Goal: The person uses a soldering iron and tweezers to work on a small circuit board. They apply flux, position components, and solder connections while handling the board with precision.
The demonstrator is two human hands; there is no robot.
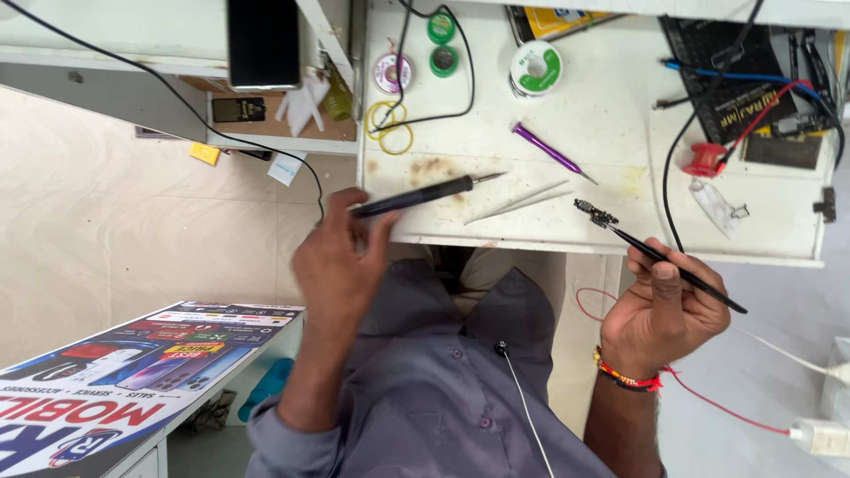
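Note:
My left hand (336,265) is closed around the handle of a black soldering iron (425,193). The iron's metal tip points right over the white worktable (611,115). My right hand (664,310) pinches black tweezers (682,270), and their tips clamp a small dark circuit board (595,213) just above the table's near edge. The iron's tip and the board are well apart. A red thread band is on my right wrist.
Metal tweezers (518,202) and a purple screwdriver (549,152) lie between my hands. Further back are a solder spool (536,68), tape rolls (391,73), yellow rubber bands (390,126), a black mat (735,71) and cables. A phone (263,42) rests on the left shelf.

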